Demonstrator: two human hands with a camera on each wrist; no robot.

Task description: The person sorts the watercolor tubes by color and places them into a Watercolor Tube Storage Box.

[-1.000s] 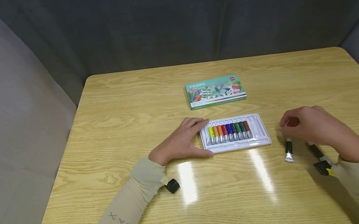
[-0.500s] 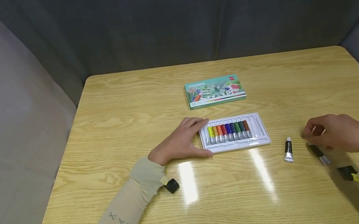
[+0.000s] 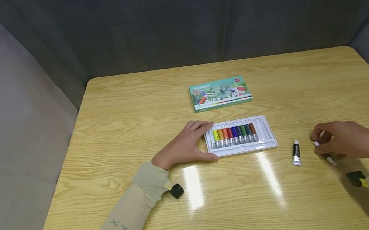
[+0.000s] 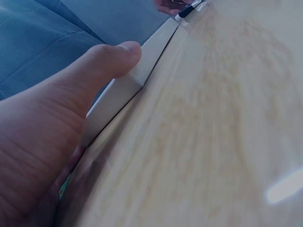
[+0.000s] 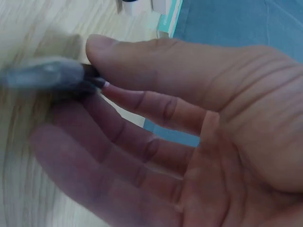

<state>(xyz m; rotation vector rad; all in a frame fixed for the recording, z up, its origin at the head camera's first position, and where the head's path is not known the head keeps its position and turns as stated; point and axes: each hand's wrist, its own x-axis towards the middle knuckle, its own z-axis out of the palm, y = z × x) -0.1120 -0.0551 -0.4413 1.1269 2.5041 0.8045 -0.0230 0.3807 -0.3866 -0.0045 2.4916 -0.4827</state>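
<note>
My left hand point(image 3: 185, 146) holds the left end of a white plastic tray point(image 3: 267, 131), thumb along the front edge and fingers at the back edge. In the left wrist view the thumb point(image 4: 125, 54) presses the tray's side wall. A row of small coloured paint tubes point(image 3: 234, 135) lies in it, yellow through red, blue and green to brown. At the right, my right hand point(image 3: 350, 141) pinches a dark paint tube point(image 3: 331, 160) with a white cap between thumb and forefinger, low over the table. The tube's silvery end point(image 5: 45, 73) looks blurred in the right wrist view.
Between the tray and my right hand lies a black paint tube point(image 3: 295, 153) with a silver end. Behind the tray is a green illustrated paint box point(image 3: 220, 93). Everything rests on a wooden table point(image 3: 130, 109), with grey fabric walls point(image 3: 162, 28) around it.
My right hand has moved right, away from beside the black tube, and now pinches the dark tube, which has turned a little. The left hand stays on the tray.
</note>
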